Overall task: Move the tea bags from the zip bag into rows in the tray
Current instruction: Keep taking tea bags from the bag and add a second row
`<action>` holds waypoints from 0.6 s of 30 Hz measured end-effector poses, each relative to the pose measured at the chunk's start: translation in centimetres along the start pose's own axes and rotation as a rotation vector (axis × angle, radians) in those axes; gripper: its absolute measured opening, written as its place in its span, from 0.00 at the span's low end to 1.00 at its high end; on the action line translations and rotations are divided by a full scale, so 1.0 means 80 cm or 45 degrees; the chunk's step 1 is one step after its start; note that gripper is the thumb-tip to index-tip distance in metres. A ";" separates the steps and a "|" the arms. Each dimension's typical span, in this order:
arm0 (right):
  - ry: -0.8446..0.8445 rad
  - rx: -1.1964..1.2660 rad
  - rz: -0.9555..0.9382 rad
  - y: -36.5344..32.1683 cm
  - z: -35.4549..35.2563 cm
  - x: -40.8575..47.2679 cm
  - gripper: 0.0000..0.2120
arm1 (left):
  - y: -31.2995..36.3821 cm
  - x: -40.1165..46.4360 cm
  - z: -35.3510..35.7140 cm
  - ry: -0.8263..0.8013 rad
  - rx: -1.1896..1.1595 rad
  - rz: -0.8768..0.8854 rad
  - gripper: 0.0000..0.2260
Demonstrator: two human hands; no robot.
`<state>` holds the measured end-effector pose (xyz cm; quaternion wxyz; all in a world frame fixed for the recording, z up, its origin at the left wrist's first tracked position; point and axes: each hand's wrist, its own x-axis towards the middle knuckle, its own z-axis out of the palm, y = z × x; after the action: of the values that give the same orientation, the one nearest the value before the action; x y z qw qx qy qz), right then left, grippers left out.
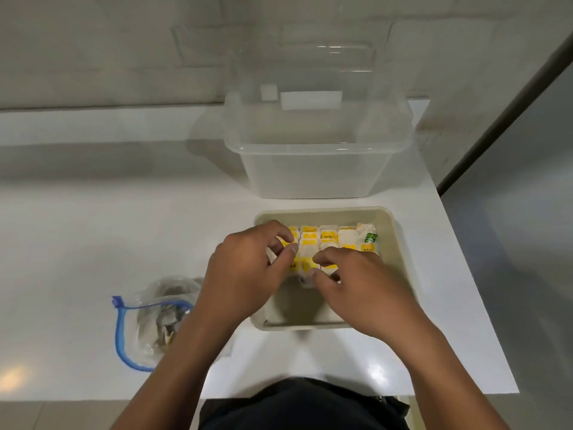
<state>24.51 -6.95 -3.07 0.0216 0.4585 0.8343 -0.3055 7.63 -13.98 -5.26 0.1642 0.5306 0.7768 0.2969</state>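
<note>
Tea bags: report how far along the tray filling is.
Done: tea bags fill the far half of the tray in rows. In hand: the left hand and right hand are both in the tray, fingers on bags in the nearest row. Left: the tray's near half is bare, and the zip bag seems to hold more, though its contents are unclear.

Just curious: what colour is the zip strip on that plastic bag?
Blue zip strip, seen in the head view.

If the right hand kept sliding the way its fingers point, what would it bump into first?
The right hand points up and left across the tray, so it would likely meet the tea bags right at its fingertips first, then the left hand just beyond. Depth is hard to judge.
</note>
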 end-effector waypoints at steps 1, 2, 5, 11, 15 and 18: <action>-0.002 0.032 -0.026 -0.007 0.000 -0.001 0.15 | -0.004 -0.007 -0.005 0.005 0.004 -0.016 0.03; 0.001 0.059 -0.053 -0.014 0.002 0.000 0.15 | -0.008 -0.014 -0.009 0.007 0.009 -0.032 0.03; -0.003 0.088 -0.112 -0.034 0.010 0.001 0.14 | -0.020 -0.036 -0.023 0.042 0.023 -0.062 0.02; -0.077 0.088 -0.221 -0.085 0.036 0.000 0.14 | -0.052 -0.078 -0.058 0.117 0.066 -0.118 0.03; -0.127 0.074 -0.268 -0.119 0.056 -0.001 0.15 | -0.076 -0.102 -0.085 0.135 0.025 -0.205 0.03; -0.161 0.075 -0.282 -0.139 0.072 0.000 0.15 | -0.098 -0.120 -0.101 0.125 -0.006 -0.301 0.02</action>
<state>14.42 -14.36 -2.31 0.0266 0.3437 0.8674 -0.3588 1.01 -27.15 -4.58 0.1611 0.4197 0.8403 0.3030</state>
